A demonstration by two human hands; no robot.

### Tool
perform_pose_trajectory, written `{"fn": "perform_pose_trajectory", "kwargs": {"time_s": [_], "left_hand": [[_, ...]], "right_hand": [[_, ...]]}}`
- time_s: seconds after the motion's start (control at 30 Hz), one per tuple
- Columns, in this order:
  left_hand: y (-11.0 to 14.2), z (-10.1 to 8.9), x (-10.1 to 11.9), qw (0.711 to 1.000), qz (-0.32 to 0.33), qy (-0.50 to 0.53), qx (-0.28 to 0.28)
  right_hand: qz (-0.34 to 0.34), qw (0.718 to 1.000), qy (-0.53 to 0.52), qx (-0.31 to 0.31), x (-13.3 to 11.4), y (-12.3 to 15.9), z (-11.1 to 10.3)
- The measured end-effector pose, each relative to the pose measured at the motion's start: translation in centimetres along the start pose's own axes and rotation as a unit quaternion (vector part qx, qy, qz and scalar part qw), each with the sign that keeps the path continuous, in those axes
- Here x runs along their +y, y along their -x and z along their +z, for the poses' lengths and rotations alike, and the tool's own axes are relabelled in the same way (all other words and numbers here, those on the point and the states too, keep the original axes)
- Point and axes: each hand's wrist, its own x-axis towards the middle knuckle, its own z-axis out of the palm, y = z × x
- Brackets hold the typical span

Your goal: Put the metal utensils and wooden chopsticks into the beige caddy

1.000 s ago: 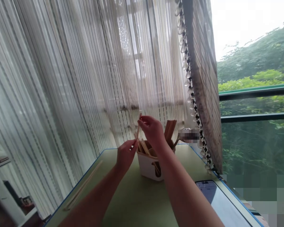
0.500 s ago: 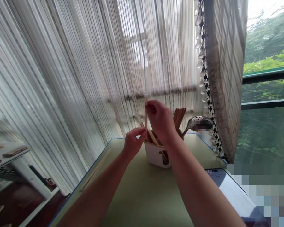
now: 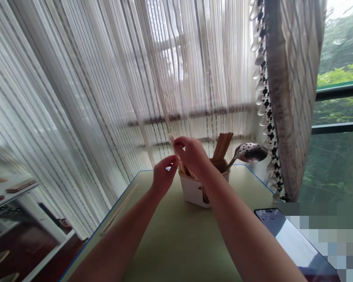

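Note:
My right hand point(image 3: 191, 154) pinches the upper part of thin light wooden chopsticks point(image 3: 171, 138), tilted slightly from upright; I cannot count them for certain. Lower down, the closed fingertips of my left hand point(image 3: 164, 174) are on the same chopsticks. Both hands are at the left rim of a white utensil holder point(image 3: 190, 192) with an oval opening in its front. Light sticks lean in its left compartment, partly covered by my right hand. Behind my right wrist rise a bundle of brown chopsticks point(image 3: 222, 145) and a slotted spoon point(image 3: 251, 152).
The green table point(image 3: 176, 243) has a blue edge. Long light sticks point(image 3: 120, 207) lie along its left side. A large phone or tablet point(image 3: 297, 239) rests at the right. String curtains point(image 3: 106, 78) hang behind, and a white shelf point(image 3: 20, 196) stands at the left.
The view has swung left and down. The chopsticks, upright between my hands half a second ago, now lean left at the top. My right hand has come lower, closer to my left.

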Motion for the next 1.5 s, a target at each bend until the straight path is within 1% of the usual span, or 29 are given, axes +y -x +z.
{"fn": "perform_pose_trajectory", "kwargs": {"time_s": [0.07, 0.2, 0.37, 0.53, 0.67, 0.83, 0.93, 1.03, 1.2, 1.5], "left_hand": [[0.0, 0.0, -0.3, 1.0, -0.011, -0.016, 0.003], [0.0, 0.1, -1.0, 0.998, -0.052, -0.018, 0.019], [0.2, 0.3, -1.7, 0.995, -0.083, -0.032, 0.034], [0.3, 0.7, -1.9, 0.993, -0.101, -0.057, 0.022], [0.5, 0.9, -1.9, 0.991, -0.122, -0.054, 0.007], [0.3, 0.8, -2.0, 0.992, -0.125, -0.026, -0.001], [-0.1, 0.6, -2.1, 0.993, -0.115, 0.003, -0.009], [-0.2, 0.5, -2.0, 0.995, -0.103, 0.001, -0.009], [0.0, 0.4, -1.6, 0.991, -0.126, -0.04, -0.009], [-0.1, 0.4, -1.9, 0.987, -0.148, -0.051, -0.02]], "right_hand": [[0.01, 1.0, 0.006, -0.005, 0.0, -0.1, -0.2], [0.038, 0.999, 0.001, -0.006, 0.6, -0.2, -0.2], [0.034, 0.999, 0.011, -0.024, 0.9, -0.3, -0.1], [0.037, 0.999, 0.01, -0.016, 0.8, -0.3, -0.5], [0.058, 0.998, 0.012, -0.028, 1.1, -0.3, -0.8], [0.085, 0.995, 0.013, -0.059, 1.8, -0.4, -1.2], [0.1, 0.992, 0.015, -0.074, 2.5, -0.5, -1.5], [0.109, 0.991, 0.024, -0.079, 3.0, -0.6, -1.8], [0.108, 0.991, 0.024, -0.072, 3.0, -0.6, -2.1], [0.087, 0.995, 0.016, -0.035, 3.2, -0.6, -2.5]]}}
